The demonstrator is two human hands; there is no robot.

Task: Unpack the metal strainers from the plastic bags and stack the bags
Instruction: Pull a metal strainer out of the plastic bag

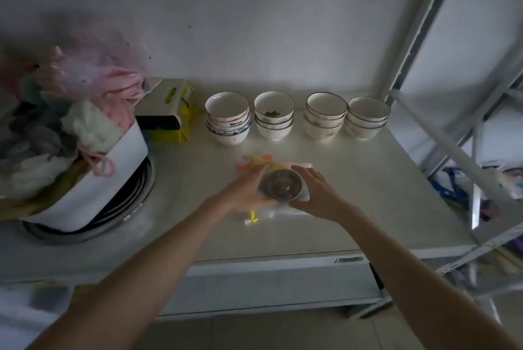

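Head view: the person's left hand [249, 191] and right hand [317, 196] meet over the pale surface [353, 208], with a small metal strainer [280, 186] between them. The left hand's fingers [259, 177] curl around the strainer's left side and hold it; the right hand's fingers [310, 175] are spread wide against its right side, cupping rather than gripping as far as the blur allows. Under and around the strainer lies a clear plastic bag [271, 212] with a yellow mark at its near edge; whether the strainer is fully out of it cannot be told. Just behind the hands rest more flat bags [256, 161] with orange and yellow printing. Farther back stand 4 stacks of ceramic bowls [297, 116] in a row. At the left a white tub [113, 177] stuffed with crumpled bags, some pink, sits on a round dark appliance, beside a yellow packet [175, 111]. A grey metal rack [467, 151] stands at the right
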